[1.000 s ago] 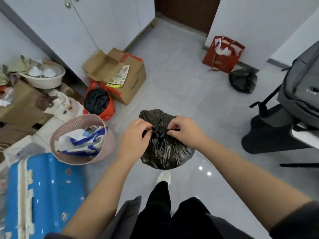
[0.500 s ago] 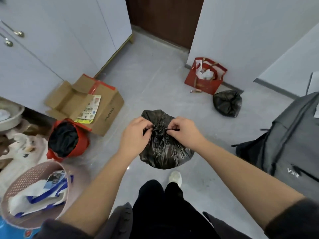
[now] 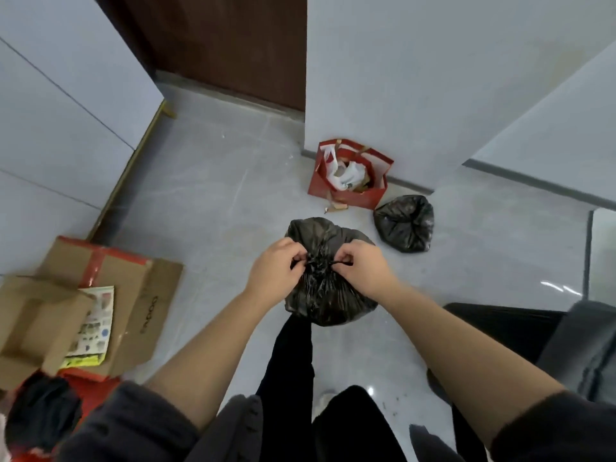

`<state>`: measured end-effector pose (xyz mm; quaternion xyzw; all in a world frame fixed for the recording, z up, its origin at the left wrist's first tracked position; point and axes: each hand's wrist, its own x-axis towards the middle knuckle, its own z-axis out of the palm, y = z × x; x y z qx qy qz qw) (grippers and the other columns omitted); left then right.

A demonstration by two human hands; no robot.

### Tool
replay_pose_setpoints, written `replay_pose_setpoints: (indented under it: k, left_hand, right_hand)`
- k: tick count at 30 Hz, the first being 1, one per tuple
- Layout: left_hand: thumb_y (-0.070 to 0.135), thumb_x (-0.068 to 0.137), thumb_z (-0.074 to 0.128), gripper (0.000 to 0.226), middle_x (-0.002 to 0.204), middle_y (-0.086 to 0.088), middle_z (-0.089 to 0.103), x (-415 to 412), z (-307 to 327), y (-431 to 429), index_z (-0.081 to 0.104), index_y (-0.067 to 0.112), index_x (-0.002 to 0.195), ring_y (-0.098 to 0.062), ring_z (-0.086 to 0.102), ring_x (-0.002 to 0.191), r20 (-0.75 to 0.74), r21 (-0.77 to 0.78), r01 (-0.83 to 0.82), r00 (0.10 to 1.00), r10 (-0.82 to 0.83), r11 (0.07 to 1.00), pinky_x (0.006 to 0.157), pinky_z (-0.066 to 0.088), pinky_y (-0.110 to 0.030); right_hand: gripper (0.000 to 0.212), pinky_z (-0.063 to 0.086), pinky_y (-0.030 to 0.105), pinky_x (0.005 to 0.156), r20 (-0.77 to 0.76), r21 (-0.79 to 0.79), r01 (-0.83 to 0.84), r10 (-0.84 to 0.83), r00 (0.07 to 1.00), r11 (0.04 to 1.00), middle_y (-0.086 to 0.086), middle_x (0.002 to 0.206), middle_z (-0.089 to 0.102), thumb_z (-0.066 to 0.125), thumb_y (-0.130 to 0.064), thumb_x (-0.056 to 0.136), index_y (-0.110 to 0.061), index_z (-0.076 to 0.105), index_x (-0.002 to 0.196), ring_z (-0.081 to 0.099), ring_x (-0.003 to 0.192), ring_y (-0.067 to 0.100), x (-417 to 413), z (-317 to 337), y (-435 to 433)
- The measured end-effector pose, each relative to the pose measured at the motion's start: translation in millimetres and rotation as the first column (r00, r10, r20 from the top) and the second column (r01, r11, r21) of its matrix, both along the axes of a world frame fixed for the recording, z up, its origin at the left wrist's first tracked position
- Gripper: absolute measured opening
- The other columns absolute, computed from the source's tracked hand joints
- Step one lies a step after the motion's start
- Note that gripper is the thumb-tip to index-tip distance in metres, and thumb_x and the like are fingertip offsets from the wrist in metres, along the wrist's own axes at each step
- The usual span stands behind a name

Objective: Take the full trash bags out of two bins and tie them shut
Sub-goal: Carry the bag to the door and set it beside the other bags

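A full black trash bag (image 3: 328, 301) hangs in front of me above the floor, its neck gathered into a knot at the top. My left hand (image 3: 275, 270) pinches the bag's neck from the left. My right hand (image 3: 361, 266) pinches it from the right, with a thin black end sticking out past the fingers. A second black trash bag (image 3: 405, 223), closed at the top, lies on the floor further off to the right, next to the wall corner.
A red paper bag (image 3: 346, 191) with white plastic inside stands against the wall corner. An open cardboard box (image 3: 100, 305) lies at the left. A red bin with a black liner (image 3: 43, 408) is at the bottom left. A grey backpack (image 3: 586, 348) sits at the right edge.
The view has swung up and to the right: the pink basket and blue case have left the frame. Both hands stay pinched on the bag's knot, which is carried nearer the red paper bag.
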<state>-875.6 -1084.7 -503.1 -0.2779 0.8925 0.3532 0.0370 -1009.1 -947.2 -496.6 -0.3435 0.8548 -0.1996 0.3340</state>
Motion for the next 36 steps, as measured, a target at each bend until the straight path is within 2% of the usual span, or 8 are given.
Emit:
replay_pose_setpoints:
  k: [5, 9, 12, 17, 23, 26, 33, 36]
  left_hand:
    - [0.017, 0.082, 0.057, 0.009, 0.093, 0.006, 0.052, -96.9, -44.1, -33.5, 0.056, 0.019, 0.090, -0.018, 0.054, 0.084, 0.135, 0.024, 0.106, 0.985, -0.108, 0.994, 0.069, 0.048, -0.036]
    - [0.018, 0.083, 0.056, 0.020, 0.100, 0.005, 0.052, -163.6, -96.4, -43.0, 0.055, 0.017, 0.103, -0.016, 0.053, 0.085, 0.201, 0.058, 0.187, 0.960, -0.195, 0.981, 0.066, 0.041, -0.029]
    - [0.017, 0.084, 0.055, 0.023, 0.104, 0.000, 0.053, -203.8, -149.4, -44.0, 0.054, 0.014, 0.107, -0.019, 0.054, 0.088, 0.252, 0.069, 0.233, 0.937, -0.243, 0.970, 0.066, 0.038, -0.029]
    - [0.016, 0.081, 0.057, 0.017, 0.096, -0.001, 0.050, -257.1, -268.4, -35.3, 0.053, 0.012, 0.098, -0.020, 0.053, 0.082, 0.295, 0.101, 0.231, 0.922, -0.251, 0.968, 0.063, 0.039, -0.031]
    - [0.014, 0.081, 0.058, 0.017, 0.096, -0.003, 0.050, -290.3, -409.5, -33.3, 0.052, 0.010, 0.097, -0.020, 0.049, 0.078, 0.338, 0.113, 0.308, 0.882, -0.328, 0.945, 0.062, 0.034, -0.029]
    - [0.015, 0.081, 0.058, 0.019, 0.100, -0.007, 0.053, -302.0, -466.6, -36.1, 0.053, 0.010, 0.099, -0.025, 0.054, 0.084, 0.358, 0.100, 0.353, 0.859, -0.365, 0.930, 0.064, 0.035, -0.030]
    - [0.013, 0.078, 0.064, 0.021, 0.102, -0.009, 0.054, -326.3, -553.4, -46.1, 0.053, 0.008, 0.096, -0.026, 0.054, 0.089, 0.268, -0.047, 0.308, 0.920, -0.285, 0.950, 0.064, 0.041, -0.034]
    - [0.009, 0.077, 0.065, 0.022, 0.104, -0.010, 0.055, -321.4, -576.1, -44.0, 0.055, 0.006, 0.097, -0.027, 0.055, 0.089, 0.241, -0.080, 0.327, 0.923, -0.300, 0.942, 0.063, 0.043, -0.033]
  right_hand:
    - [0.005, 0.048, 0.033, 0.079, 0.013, 0.054, 0.052, -0.052, 0.999, 0.997, -0.001, 0.088, 0.054, 0.070, -0.018, 0.083, -0.015, 0.067, 0.086, 0.057, 0.085, 0.019, -79.2, -40.8, -25.9]
    - [0.007, 0.050, 0.037, 0.083, 0.039, 0.102, 0.039, -0.043, 0.998, 0.994, 0.003, 0.097, 0.056, 0.068, -0.018, 0.085, -0.015, 0.067, 0.091, 0.059, 0.089, 0.022, -137.0, -90.7, -34.5]
    - [0.006, 0.051, 0.039, 0.082, 0.023, 0.119, 0.031, -0.034, 0.999, 0.992, 0.003, 0.097, 0.056, 0.067, -0.018, 0.086, -0.016, 0.067, 0.091, 0.059, 0.090, 0.023, -171.1, -143.5, -35.7]
    - [0.004, 0.051, 0.040, 0.077, 0.014, 0.164, 0.064, -0.067, 0.998, 0.984, 0.004, 0.097, 0.054, 0.063, -0.016, 0.087, -0.015, 0.066, 0.090, 0.059, 0.088, 0.026, -216.4, -258.3, -32.9]
    - [0.008, 0.051, 0.039, 0.071, -0.002, 0.198, 0.087, -0.088, 0.996, 0.976, 0.006, 0.099, 0.055, 0.058, -0.015, 0.088, -0.014, 0.066, 0.089, 0.059, 0.084, 0.030, -243.9, -394.4, -35.0]
    - [0.010, 0.050, 0.038, 0.072, -0.017, 0.198, 0.088, -0.087, 0.996, 0.976, 0.005, 0.100, 0.055, 0.056, -0.014, 0.088, -0.014, 0.066, 0.089, 0.060, 0.083, 0.031, -251.0, -452.6, -37.1]
    - [0.009, 0.042, 0.034, 0.066, -0.126, 0.060, 0.198, -0.189, 0.974, 0.978, 0.009, 0.096, 0.056, 0.061, -0.010, 0.083, -0.009, 0.068, 0.089, 0.058, 0.079, 0.032, -266.6, -544.1, -49.4]
    - [0.008, 0.046, 0.037, 0.066, -0.116, 0.029, 0.208, -0.203, 0.972, 0.978, 0.011, 0.093, 0.057, 0.063, -0.007, 0.082, -0.008, 0.068, 0.088, 0.059, 0.082, 0.034, -262.1, -570.0, -46.8]
